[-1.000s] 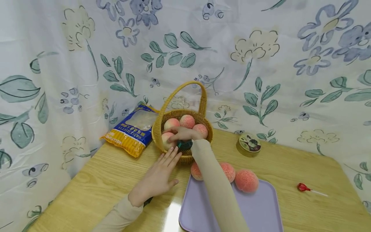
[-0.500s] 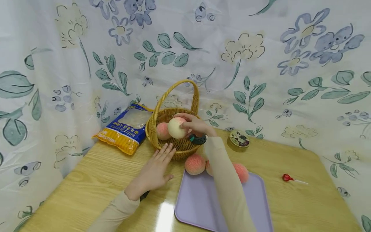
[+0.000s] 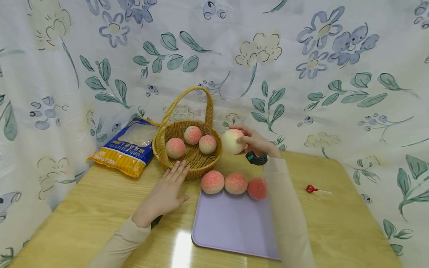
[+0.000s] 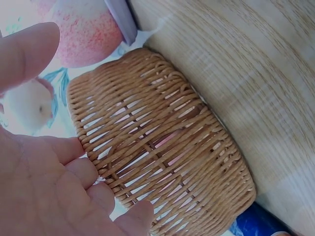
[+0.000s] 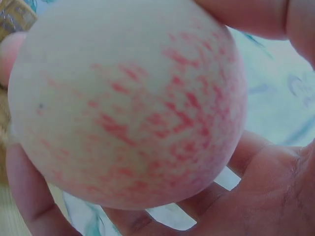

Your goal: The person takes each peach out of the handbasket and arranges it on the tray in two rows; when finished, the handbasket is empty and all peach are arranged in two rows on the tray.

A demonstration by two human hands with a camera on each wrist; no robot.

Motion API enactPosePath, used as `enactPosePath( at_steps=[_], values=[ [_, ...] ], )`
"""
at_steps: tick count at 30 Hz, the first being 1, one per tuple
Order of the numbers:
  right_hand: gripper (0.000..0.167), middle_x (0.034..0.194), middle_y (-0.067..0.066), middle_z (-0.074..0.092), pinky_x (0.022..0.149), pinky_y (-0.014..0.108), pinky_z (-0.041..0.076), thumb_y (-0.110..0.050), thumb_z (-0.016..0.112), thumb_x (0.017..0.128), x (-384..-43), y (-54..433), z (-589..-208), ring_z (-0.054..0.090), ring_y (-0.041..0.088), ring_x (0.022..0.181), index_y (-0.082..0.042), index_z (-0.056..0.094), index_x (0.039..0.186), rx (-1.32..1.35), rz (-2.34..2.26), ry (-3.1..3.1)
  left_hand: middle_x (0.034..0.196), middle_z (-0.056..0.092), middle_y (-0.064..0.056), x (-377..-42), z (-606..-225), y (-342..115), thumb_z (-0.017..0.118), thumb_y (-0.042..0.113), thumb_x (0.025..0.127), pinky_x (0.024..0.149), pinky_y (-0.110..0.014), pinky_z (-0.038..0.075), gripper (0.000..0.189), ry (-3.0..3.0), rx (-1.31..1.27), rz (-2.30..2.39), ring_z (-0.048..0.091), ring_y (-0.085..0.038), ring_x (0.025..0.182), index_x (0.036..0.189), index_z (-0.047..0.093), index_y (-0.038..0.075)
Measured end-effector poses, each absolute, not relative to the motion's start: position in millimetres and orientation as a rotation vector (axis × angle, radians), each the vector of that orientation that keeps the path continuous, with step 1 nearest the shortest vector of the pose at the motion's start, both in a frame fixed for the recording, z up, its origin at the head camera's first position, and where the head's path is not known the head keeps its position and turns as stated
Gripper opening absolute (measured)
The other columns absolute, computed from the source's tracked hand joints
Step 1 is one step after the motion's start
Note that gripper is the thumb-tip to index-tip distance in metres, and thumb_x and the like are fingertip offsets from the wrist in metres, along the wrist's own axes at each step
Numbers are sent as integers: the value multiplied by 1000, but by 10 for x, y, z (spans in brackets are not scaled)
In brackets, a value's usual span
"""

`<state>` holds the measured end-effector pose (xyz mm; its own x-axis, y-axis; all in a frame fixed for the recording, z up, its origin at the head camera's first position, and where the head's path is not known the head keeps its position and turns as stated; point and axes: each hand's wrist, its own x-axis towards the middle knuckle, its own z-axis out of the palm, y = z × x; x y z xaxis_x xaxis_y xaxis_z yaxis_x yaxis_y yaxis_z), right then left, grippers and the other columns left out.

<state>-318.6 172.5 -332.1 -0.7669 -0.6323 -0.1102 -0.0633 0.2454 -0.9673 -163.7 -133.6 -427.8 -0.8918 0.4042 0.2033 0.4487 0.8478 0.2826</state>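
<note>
My right hand (image 3: 257, 144) grips a pale peach (image 3: 231, 141) with a pink blush, held up just right of the wicker basket (image 3: 197, 173). In the right wrist view, fingers and thumb curve round this peach (image 5: 128, 113), which fills most of that view. My left hand (image 3: 162, 199) rests with straight fingers on the basket's front rim. From the left wrist, its fingertips (image 4: 101, 196) touch the woven side (image 4: 162, 147). Inside the basket lie three pink peaches (image 3: 175, 148). Three more peaches (image 3: 236, 183) sit in a row at the far edge of the lilac tray (image 3: 234, 223).
A blue and yellow bag of orecchiette pasta (image 3: 124, 147) lies left of the basket. A red lollipop (image 3: 311, 189) is on the table (image 3: 338, 223) at the right. The tall basket handle (image 3: 192, 89) arches up, with a floral curtain (image 3: 228, 41) behind.
My right hand has lifted the pale peach out of the basket and carried it right. The left hand has stayed on the rim. The head view has shifted to the right.
</note>
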Motion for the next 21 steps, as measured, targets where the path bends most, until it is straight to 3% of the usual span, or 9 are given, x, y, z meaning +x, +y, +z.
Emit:
enactPosePath(
  at_steps=[5, 12, 16, 21],
  values=[
    [62, 147, 25, 31, 72, 41, 57, -12, 47, 94, -3057, 2153, -3314, 56, 28, 103, -7, 26, 151, -547, -1552, 2108, 160, 19, -21, -1656, -4270, -1317, 74, 32, 82, 118, -58, 22, 92, -2891, -681, -492, 17, -41, 148, 152, 25, -1],
    [59, 145, 26, 31, 83, 51, 57, -13, 48, 95, -2890, 2634, -3440, 55, 24, 106, -4, 26, 150, -449, -1544, 2168, 160, 18, -22, -1670, -4245, -1340, 74, 31, 83, 118, -59, 22, 92, -2893, -678, -476, 16, -42, 148, 152, 23, -2],
    [55, 146, 27, 29, 83, 50, 57, -14, 48, 97, -2757, 2900, -3533, 55, 22, 107, -8, 30, 149, -420, -1538, 2178, 160, 17, -23, -1674, -4251, -1329, 73, 31, 83, 118, -60, 22, 91, -2900, -694, -488, 16, -43, 148, 152, 23, -2],
    [60, 146, 29, 27, 82, 46, 58, -14, 50, 99, -2563, 3178, -3705, 57, 19, 102, -5, 24, 151, -359, -1513, 2183, 160, 17, -25, -1673, -4271, -1309, 72, 31, 83, 118, -60, 21, 91, -2906, -695, -490, 15, -44, 148, 152, 22, -3]
  ],
)
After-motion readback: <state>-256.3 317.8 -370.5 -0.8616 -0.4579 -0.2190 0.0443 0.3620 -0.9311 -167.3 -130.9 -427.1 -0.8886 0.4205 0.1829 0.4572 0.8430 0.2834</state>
